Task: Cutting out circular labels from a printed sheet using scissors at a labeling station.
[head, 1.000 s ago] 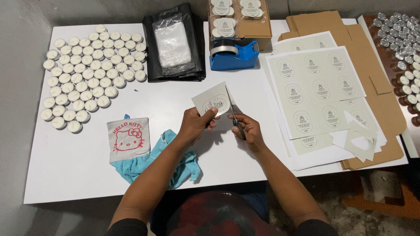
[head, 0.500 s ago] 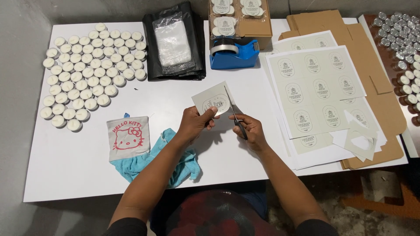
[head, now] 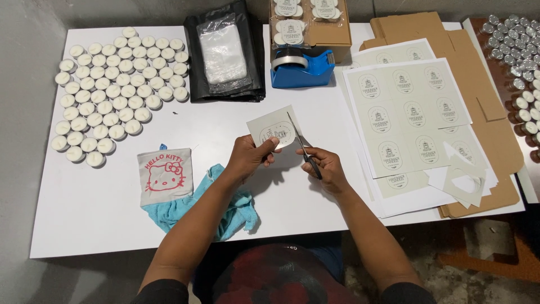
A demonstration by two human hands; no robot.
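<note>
The left hand (head: pixel 247 159) pinches the lower edge of a pale grey-green label cutout (head: pixel 274 128), holding it just above the worktop (head: pixel 101 208) near the middle. The right hand (head: pixel 326 167) is closed around the handles of a pair of scissors (head: pixel 306 151), whose blades point up and touch the right edge of the cutout beside its printed oval.

At the far edge, an open cardboard box (head: pixel 323 25) holds clear packs of labelled white tealights (head: pixel 288 31). Just in front of it stands a blue tape dispenser (head: pixel 301 68) with a roll of clear tape. To its left a stack of clear plastic bags (head: pixel 223 53) lies on a black plastic bag (head: pixel 194 67). On the right edge a dark tray (head: pixel 498 62) is filled with silver-cupped tealights (head: pixel 520 56).

The worktop is white. A large cluster of white tealights (head: pixel 112 93) fills its left rear corner. Near the left forearm lie a small grey cartoon-cat pouch (head: pixel 163 175) and a crumpled blue cloth (head: pixel 236 211). To the right, sheets of oval labels (head: pixel 408 110) and paper offcuts (head: pixel 464 180) rest on flat brown cardboard (head: pixel 489 112). A grey concrete floor (head: pixel 22 169) shows beside and below the worktop.
</note>
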